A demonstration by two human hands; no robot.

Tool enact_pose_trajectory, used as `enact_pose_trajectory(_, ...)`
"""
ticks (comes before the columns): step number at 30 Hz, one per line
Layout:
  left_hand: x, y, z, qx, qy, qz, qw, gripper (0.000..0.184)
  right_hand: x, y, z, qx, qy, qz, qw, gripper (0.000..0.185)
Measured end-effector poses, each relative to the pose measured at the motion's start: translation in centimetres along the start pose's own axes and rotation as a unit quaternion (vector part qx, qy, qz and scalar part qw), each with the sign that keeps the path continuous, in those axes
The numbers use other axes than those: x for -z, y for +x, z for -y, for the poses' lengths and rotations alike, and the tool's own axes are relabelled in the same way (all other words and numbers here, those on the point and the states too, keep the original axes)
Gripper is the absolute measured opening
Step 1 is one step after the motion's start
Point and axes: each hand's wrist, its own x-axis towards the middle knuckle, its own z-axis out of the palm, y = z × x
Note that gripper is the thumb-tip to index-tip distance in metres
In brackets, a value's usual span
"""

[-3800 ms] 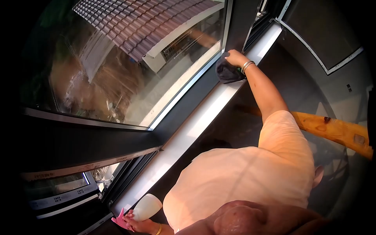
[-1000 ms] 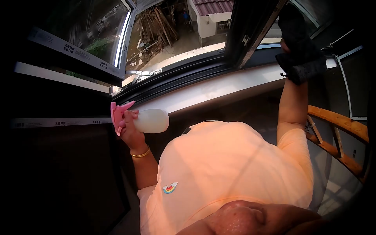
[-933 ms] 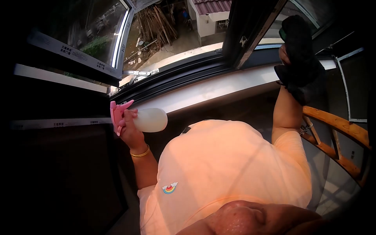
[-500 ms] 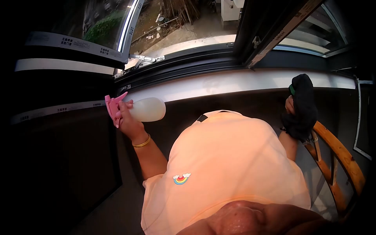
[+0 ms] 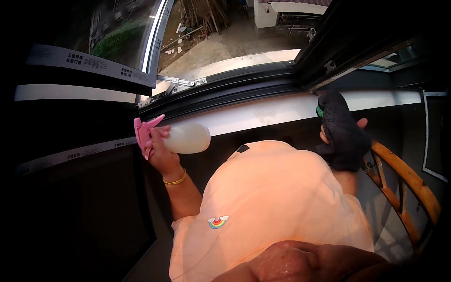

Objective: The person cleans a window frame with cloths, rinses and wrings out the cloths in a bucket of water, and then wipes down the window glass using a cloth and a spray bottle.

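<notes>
A spray bottle [image 5: 188,138] with a pink trigger head and a pale, cloudy body lies sideways in my left hand [image 5: 164,155]. My fingers are wrapped round its neck, just below the trigger. On the right, my right hand [image 5: 324,135] grips a dark cloth [image 5: 343,129] that drapes over most of the hand. A bit of green shows at the cloth's upper left edge. Only some fingertips and the thumb of that hand are visible. Both hands are near the white windowsill [image 5: 268,110], in front of the black window frame [image 5: 235,91].
An open window sash [image 5: 89,63] with printed tape stands at the upper left, joined by a metal hinge arm [image 5: 181,82]. A wooden chair [image 5: 408,174] is at the right, close to my right arm. Outside lies a yard with a pale building [image 5: 277,16].
The cloth and my right hand have moved left, toward my body. My left hand with the spray bottle has shifted slightly right and down. The view has turned a little.
</notes>
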Motion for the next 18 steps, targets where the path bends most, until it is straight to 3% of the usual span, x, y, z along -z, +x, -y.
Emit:
enact_pose_trajectory(2, 0.3, 1.7, 0.2, -0.02, 0.023, 0.033, 0.999, 0.045, -0.9, 0.9, -2.1, -0.057, 0.043, 0.125, 0.99, 0.098)
enact_pose_trajectory(5, 2.3, 4.3, 1.2, -0.041, 0.057, 0.108, 0.992, 0.04, -5.9, 1.9, -6.8, -0.062, -0.031, -0.039, 0.997, 0.095)
enact_pose_trajectory(8, 3.3, 6.2, 1.9, -0.073, 0.074, 0.104, 0.989, 0.038, -7.7, 3.5, -9.8, -0.057, -0.01, -0.03, 0.998, 0.094)
enact_pose_trajectory(12, 4.7, 7.9, 3.6, -0.086, 0.1, 0.067, 0.989, 0.012, -8.6, 4.4, -11.2, -0.063, -0.011, -0.015, 0.998, 0.092)
enact_pose_trajectory(15, 4.4, 8.8, 4.2, -0.093, 0.13, 0.011, 0.987, 0.009, -9.1, 4.3, -11.5, -0.022, -0.037, -0.065, 0.997, 0.089)
enact_pose_trajectory(18, 4.3, 9.0, 5.5, -0.1, 0.137, 0.016, 0.985, 0.015, -9.9, 3.9, -11.5, -0.028, -0.066, -0.145, 0.987, 0.084)
